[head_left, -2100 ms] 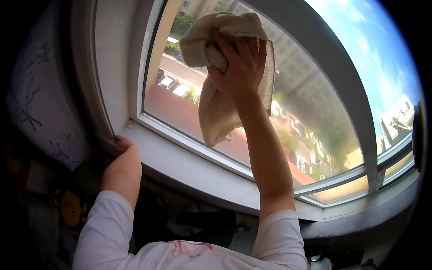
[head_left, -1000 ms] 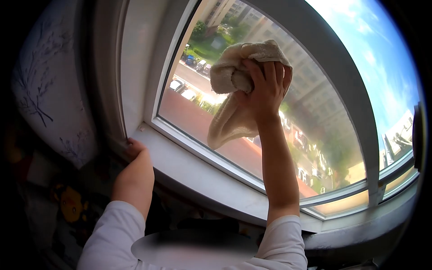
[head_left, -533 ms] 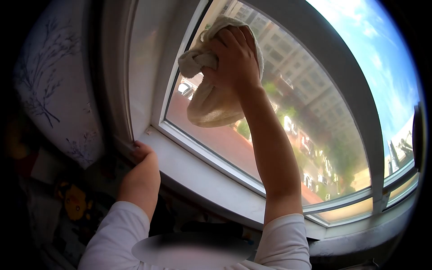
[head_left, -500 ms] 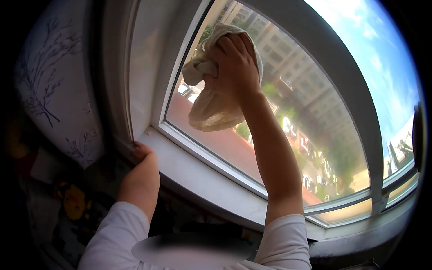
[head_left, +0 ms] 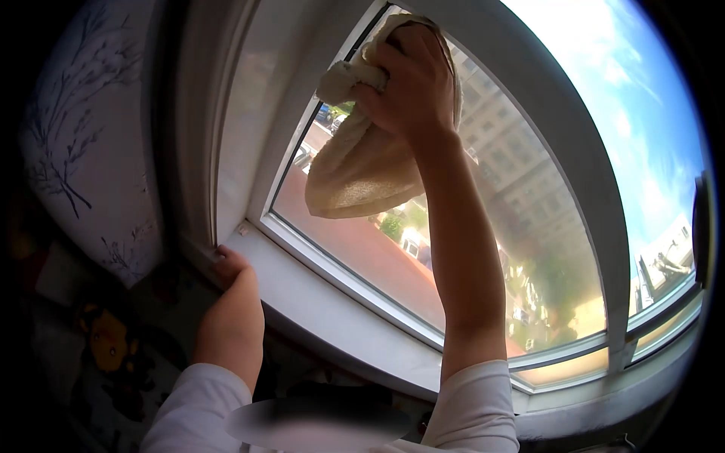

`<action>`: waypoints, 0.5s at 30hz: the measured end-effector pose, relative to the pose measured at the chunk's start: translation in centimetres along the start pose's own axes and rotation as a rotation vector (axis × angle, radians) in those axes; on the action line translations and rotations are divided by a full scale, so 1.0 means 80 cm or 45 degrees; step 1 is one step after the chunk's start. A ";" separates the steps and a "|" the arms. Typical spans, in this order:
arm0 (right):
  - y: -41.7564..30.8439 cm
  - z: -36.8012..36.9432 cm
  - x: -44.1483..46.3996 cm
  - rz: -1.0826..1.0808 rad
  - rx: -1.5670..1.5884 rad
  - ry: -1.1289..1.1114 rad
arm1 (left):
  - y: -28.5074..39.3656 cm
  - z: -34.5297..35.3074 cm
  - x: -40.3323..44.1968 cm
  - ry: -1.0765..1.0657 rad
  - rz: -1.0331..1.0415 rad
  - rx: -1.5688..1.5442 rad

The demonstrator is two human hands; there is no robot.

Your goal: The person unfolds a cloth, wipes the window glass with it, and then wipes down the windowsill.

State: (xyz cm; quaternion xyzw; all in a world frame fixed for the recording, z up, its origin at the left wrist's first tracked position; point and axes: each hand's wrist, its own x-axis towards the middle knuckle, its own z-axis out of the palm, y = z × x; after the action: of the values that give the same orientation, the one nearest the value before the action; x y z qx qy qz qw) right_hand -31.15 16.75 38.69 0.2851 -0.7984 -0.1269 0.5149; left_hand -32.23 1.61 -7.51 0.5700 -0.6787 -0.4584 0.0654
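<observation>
My right hand (head_left: 414, 83) is closed on a cream towel (head_left: 362, 181) and presses it to the upper left part of the window pane (head_left: 529, 249). The towel is bunched under my fingers. A knotted-looking lump sticks out on its left, and a loose fold hangs below. Lower left, my left hand (head_left: 232, 266) is at the inner edge of the window surround (head_left: 215, 226), near the left end of the sill (head_left: 325, 291). Its fingers are bent around that edge, with some of them hidden.
A pale curtain (head_left: 83, 151) with a branch pattern hangs at the far left. A dark fabric with a yellow cartoon figure (head_left: 109, 340) lies below it. The grey window frame (head_left: 581, 166) curves past on the right, with sky beyond. Buildings and greenery show through the pane.
My right hand and the towel have moved up and slightly right over the pane. My left hand stays at the same edge. The view has shifted slightly.
</observation>
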 end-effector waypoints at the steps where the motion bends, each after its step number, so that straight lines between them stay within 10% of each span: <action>1: 0.000 0.005 0.004 -0.032 0.036 -0.024 | 0.002 -0.003 -0.004 0.022 -0.004 0.001; 7: -0.016 0.000 -0.005 -0.060 0.155 -0.459 | 0.011 -0.022 -0.013 0.003 0.022 -0.026; 15: -0.007 -0.012 0.004 0.044 -0.017 -0.175 | 0.010 -0.017 -0.012 0.010 0.003 0.061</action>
State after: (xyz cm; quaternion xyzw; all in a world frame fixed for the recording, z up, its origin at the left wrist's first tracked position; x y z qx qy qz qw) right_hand -30.21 16.15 39.08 0.2585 -0.8358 -0.1426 0.4629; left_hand -31.69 1.60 -5.77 0.5725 -0.6898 -0.4398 0.0551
